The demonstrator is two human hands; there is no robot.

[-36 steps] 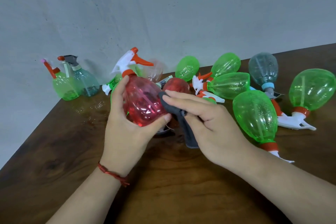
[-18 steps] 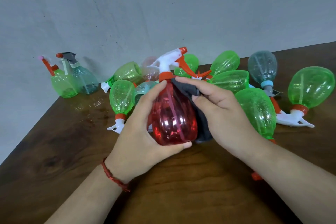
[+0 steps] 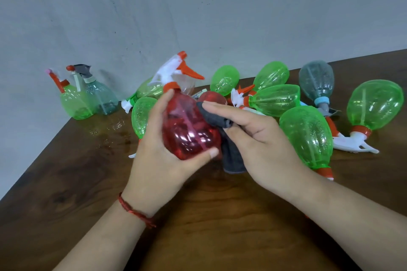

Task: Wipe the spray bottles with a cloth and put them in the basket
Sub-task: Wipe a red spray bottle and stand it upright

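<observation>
1. Since half a second ago, the red spray bottle (image 3: 189, 132) has tipped its white and orange top over to the left, and it has slid a little left too.
2. Far left, by the wall, a green bottle (image 3: 74, 103) and a grey-blue bottle (image 3: 102, 99) stand up side by side, touching.
3. The left hand (image 3: 158, 160) is curled round the red spray bottle, with the thumb under its bottom. It holds the bottle up over the wooden table (image 3: 66, 182). A red string (image 3: 134, 211) is tied on that wrist.
4. A dark grey cloth (image 3: 217, 120) touches the right side of the red spray bottle. The right hand (image 3: 262, 141) pinches the cloth, and one long finger presses it on the bottle.
5. On the right, a big green bottle (image 3: 308, 138) lies on its side just beside the right hand. More green bottles lie behind it, and a grey bottle (image 3: 317, 81) lies among them.
</observation>
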